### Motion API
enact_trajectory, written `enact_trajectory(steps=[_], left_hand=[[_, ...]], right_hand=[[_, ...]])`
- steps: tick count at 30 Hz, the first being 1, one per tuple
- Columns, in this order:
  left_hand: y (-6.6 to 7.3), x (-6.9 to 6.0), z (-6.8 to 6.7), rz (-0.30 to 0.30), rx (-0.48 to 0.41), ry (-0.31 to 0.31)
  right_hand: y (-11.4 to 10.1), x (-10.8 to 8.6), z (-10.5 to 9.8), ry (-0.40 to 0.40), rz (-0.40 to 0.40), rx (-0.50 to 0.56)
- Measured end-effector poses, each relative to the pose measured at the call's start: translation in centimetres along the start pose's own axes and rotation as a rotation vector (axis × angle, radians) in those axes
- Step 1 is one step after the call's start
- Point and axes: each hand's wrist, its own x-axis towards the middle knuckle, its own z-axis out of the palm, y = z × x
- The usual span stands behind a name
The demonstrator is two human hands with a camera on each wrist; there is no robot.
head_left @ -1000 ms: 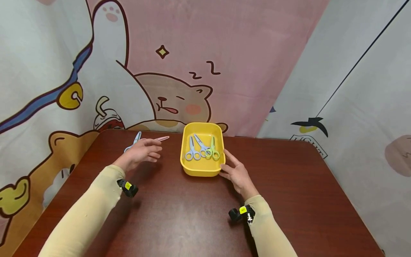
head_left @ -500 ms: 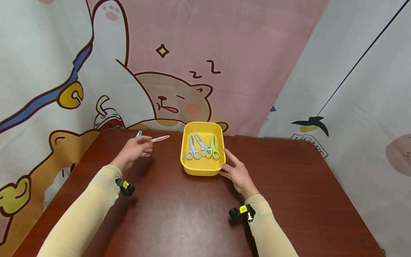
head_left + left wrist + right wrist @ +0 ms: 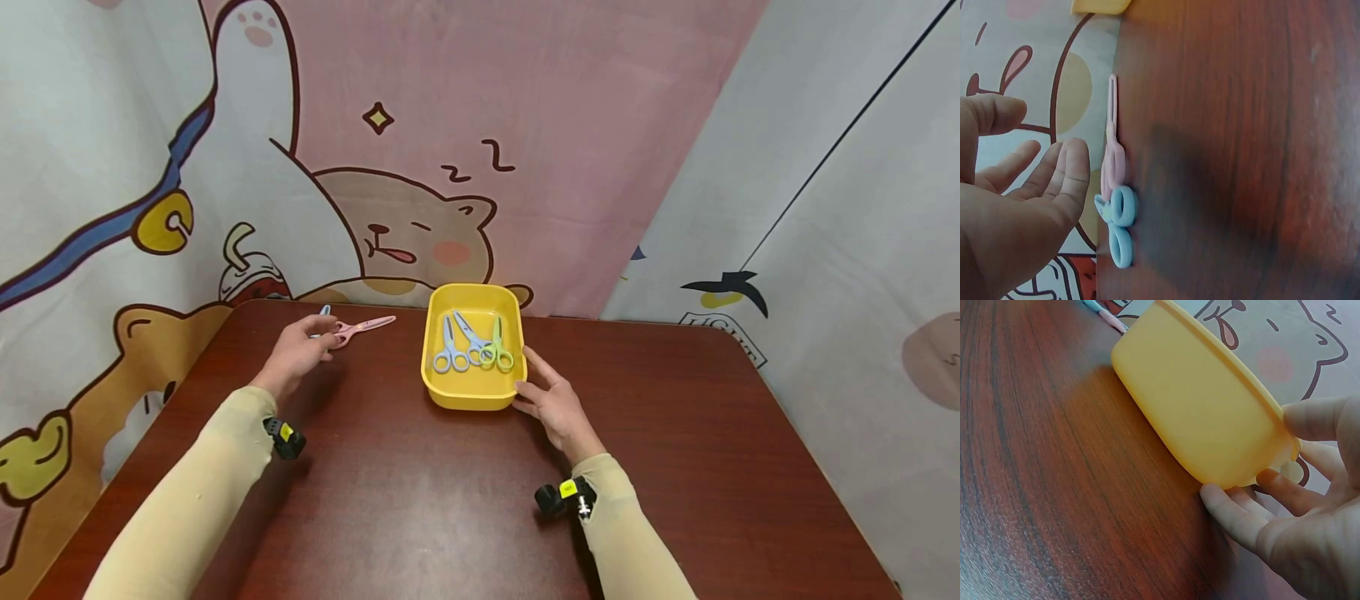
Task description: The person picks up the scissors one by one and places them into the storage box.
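My left hand [image 3: 296, 354] hovers over the table's far left, fingers relaxed and apart from anything. Close to its fingertips lie pink scissors [image 3: 367, 325]. Light blue scissors [image 3: 326, 310] lie beside them, mostly hidden by the hand in the head view; in the left wrist view their handles [image 3: 1112, 217] touch or overlap the pink ones. At centre stands a yellow tray [image 3: 472, 402], its near right corner held by my right hand [image 3: 558, 412], thumb by the rim and fingers at the base. Inside lie green scissors [image 3: 497, 346] and two bluish scissors [image 3: 450, 346].
The dark red-brown wooden table [image 3: 420, 500] spreads in front of the tray and to both sides. Right behind its far edge hangs a printed cartoon curtain [image 3: 570, 167]. Each wrist carries a small black camera [image 3: 285, 437].
My left hand has drawn back left and a little toward me, uncovering more of the pink scissors. The right hand and the tray have stayed in place.
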Motion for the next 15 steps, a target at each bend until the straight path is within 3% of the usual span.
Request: enact_trajectory(steps=[15], left_hand=[[-1.5,0.5,-1.0,-0.030,0.092,0.092]], right_hand=[[-0.2,-0.2,0.0,0.008,0.013,-0.006]])
